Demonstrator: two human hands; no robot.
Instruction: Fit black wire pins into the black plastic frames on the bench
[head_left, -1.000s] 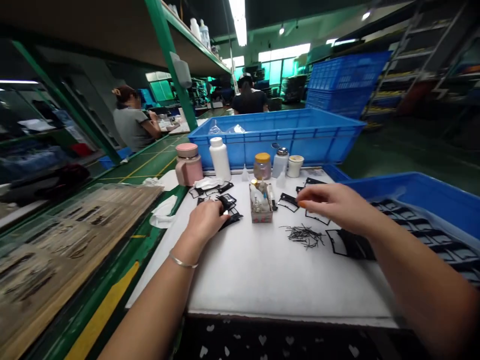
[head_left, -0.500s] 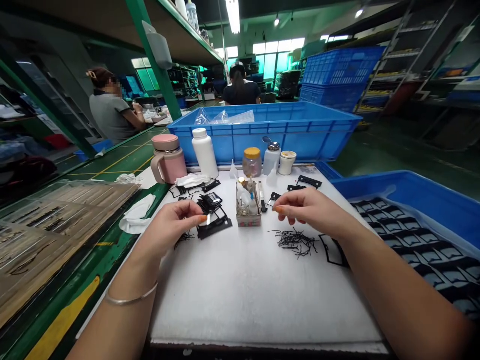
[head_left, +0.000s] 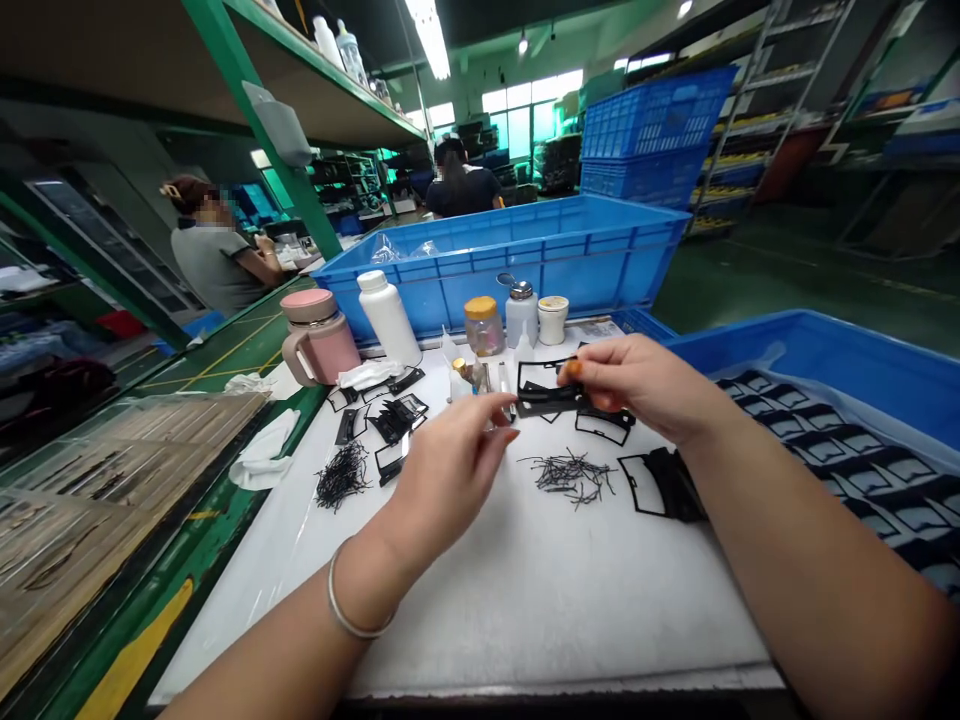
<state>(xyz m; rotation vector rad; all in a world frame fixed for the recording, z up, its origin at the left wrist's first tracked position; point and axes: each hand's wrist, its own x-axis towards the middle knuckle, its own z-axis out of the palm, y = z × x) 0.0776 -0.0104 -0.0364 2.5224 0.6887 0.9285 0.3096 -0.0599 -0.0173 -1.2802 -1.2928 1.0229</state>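
My right hand pinches black frame by right end, over tabletop, near pile of black strips. Left hand at frame's left edge; from here I cannot tell whether it grips.

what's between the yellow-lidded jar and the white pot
The metal-topped bottle stands between the jar and the pot in the head view.

Black frame, near centre: right end covered by fingers of right hand; contact with left hand unclear. Box contents: mostly hidden behind left hand. Black stack, four o'clock: right end behind right forearm. Black strands, eight o'clock: too fine to count. Left forearm, seven o'clock: cut off by bottom edge. Blue crate, three o'clock: cut off by right edge.
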